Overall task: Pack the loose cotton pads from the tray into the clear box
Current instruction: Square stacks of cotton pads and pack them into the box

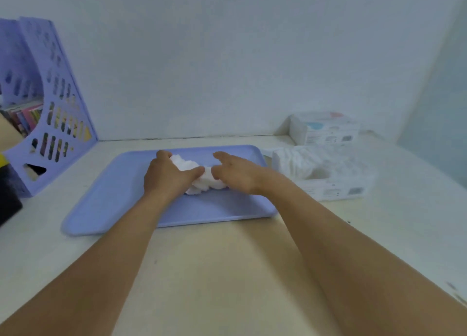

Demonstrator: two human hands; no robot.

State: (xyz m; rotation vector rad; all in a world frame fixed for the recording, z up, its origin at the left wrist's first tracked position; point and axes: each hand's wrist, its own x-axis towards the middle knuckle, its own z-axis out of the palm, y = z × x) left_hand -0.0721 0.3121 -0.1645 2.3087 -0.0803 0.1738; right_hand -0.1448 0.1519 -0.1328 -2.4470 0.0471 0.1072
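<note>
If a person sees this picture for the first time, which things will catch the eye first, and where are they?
First, the two hands, left hand and right hand, gathering a heap of white cotton pads in the middle of the flat lilac plastic tray. Next, the tall lilac perforated file holder at far left, and the clear plastic box, already holding white pads, just right of the tray.
</note>
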